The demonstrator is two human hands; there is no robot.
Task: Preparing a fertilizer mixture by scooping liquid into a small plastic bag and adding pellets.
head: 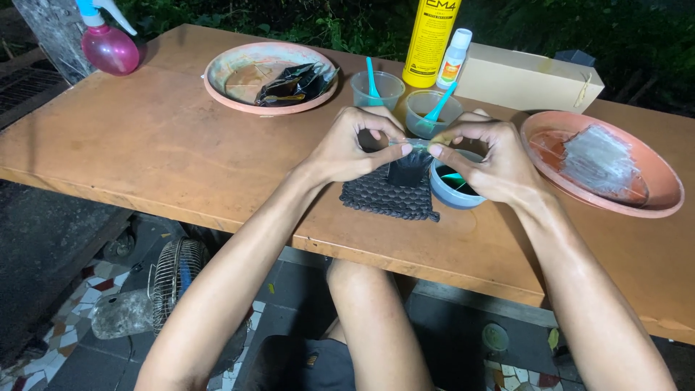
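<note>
Both hands up over the middle of the brown wooden table (159, 145), fingertips meeting. Left hand (355, 148) and right hand (485, 159) each pinch, thumb vs. forefinger, one end of a small clear plastic strip (418, 145) stretched between them; other fingers curled in, narrow. Strip sits just above a small black plastic pot (407, 170), which stands on a dark knobbly square mat (384, 199) near the table's front edge. Touching the mat's right side: a light-blue round bowl (452, 192) w/ dark liquid, partly under the right hand. Just beyond the hands, two clear plastic cups w/ teal spoons, left cup (378, 88) and right cup (432, 110). Far centre: tall yellow bottle (430, 40), small white bottle (455, 58) beside it, beige cardboard box (528, 81) to the right. Far left: terracotta saucer w/ black crumpled bags (269, 76); pink spray bottle (108, 43) at the corner. Right: terracotta saucer w/ whitish mesh (604, 163).
</note>
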